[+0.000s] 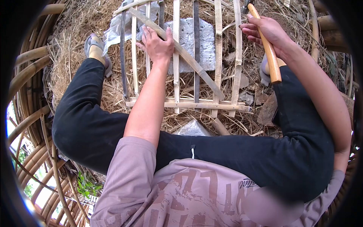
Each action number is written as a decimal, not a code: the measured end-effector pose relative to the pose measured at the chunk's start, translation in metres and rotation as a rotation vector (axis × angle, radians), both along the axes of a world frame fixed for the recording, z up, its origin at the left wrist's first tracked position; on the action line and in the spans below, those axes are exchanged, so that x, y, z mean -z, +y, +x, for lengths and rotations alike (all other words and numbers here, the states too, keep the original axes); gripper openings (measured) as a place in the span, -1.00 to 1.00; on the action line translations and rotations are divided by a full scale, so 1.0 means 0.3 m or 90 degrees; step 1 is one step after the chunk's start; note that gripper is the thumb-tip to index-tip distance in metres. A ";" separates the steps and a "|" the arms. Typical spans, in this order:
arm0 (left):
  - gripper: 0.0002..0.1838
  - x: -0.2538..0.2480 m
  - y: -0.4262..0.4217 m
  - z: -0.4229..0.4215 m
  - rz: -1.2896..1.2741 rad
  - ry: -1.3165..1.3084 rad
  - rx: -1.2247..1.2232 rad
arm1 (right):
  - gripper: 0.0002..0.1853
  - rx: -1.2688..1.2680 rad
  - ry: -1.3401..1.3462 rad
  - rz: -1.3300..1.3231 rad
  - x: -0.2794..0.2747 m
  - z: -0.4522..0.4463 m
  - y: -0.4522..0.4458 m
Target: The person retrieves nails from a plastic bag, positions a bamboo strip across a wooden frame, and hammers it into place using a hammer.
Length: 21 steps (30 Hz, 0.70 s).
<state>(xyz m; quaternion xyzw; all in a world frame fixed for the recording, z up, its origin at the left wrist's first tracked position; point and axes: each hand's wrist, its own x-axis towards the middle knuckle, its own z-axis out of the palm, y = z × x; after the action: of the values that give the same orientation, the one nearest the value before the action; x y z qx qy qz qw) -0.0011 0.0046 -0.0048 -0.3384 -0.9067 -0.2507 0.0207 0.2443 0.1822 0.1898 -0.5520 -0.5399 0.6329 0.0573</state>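
My left hand (157,45) lies with its fingers spread over a diagonal bamboo strip (193,62), pressing on it. That strip crosses a frame of upright slats, some pale, some dark, joined by a bottom crosspiece (181,105). Under the slats sits a rough grey stone block (206,45). To the right of the frame, my right hand (266,32) holds a hammer (269,49) by its wooden handle, the fingers loosely curled. The hammer's metal head is partly visible at the top edge, and the handle's butt points down toward my knee.
Clear plastic (113,32) lies at the frame's upper left. Dry straw (75,49) covers the ground. Bundled bamboo poles (28,75) curve along the left side, and more stand at the right. A pale stone (193,128) sits below the frame, between my legs.
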 end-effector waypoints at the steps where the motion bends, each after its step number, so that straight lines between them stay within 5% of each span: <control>1: -0.06 -0.002 0.000 0.003 0.003 0.002 0.000 | -0.65 -0.003 -0.001 0.001 0.002 0.001 0.000; 21: -0.08 -0.019 -0.003 0.004 0.000 -0.002 0.008 | -0.73 0.000 -0.005 0.007 0.009 0.001 -0.001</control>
<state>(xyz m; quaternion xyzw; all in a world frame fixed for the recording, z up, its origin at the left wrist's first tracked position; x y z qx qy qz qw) 0.0000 0.0038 0.0010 -0.3437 -0.9047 -0.2511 0.0174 0.2447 0.1820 0.1870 -0.5542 -0.5439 0.6275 0.0579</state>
